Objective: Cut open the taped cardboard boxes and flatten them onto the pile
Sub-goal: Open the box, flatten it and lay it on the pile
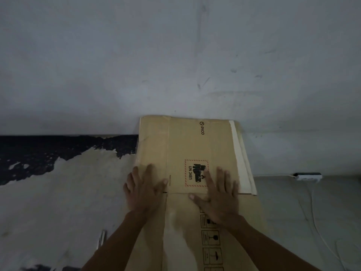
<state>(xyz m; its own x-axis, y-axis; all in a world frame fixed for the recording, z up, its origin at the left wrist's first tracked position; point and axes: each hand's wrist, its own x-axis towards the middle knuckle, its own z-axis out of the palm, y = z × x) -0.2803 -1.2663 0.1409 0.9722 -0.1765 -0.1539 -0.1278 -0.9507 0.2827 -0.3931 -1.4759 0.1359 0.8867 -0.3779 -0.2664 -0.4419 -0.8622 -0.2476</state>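
Both hands press a flattened cardboard box against the floor by the wall.

The flattened cardboard box (187,145) lies on the floor (58,192), its far edge against the grey wall (175,55); nothing is visible inside it. It bears a "PICO" mark and a red-bordered "UN 3481" label (196,173). More flat cardboard (244,153) shows beneath its right edge. The left hand (143,190) lies palm down, fingers spread and straight, on the near left part of the box. The right hand (217,194) lies likewise, fingers straight, partly covering the label. Neither grips anything. A white power strip (307,176) with a cable (316,218) sits on the floor at far right. A thin metallic object (101,238), too blurred to identify, lies near the left forearm.
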